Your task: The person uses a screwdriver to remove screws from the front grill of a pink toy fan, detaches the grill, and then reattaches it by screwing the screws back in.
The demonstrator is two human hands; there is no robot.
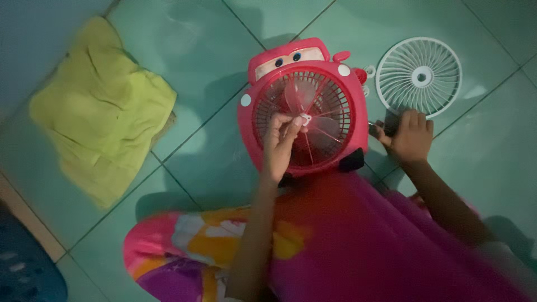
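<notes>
A pink car-shaped fan [330, 72] lies face up on the tiled floor against my lap. Its translucent pink blades [299, 92] show inside the red rear grille. My left hand [279, 142] rests over the fan's middle, fingertips pinching a small pale cap at the blade hub [305, 119]. My right hand [409, 137] is on the floor just right of the fan, fingers closed around a dark tool handle [376, 130]. The detached white round front grille [419, 76] lies flat beyond my right hand.
A crumpled yellow-green cloth [103, 109] lies on the floor at the left. The corner of a dark blue basket [22, 268] shows at the bottom left. My lap is covered by pink and orange patterned fabric [335, 246].
</notes>
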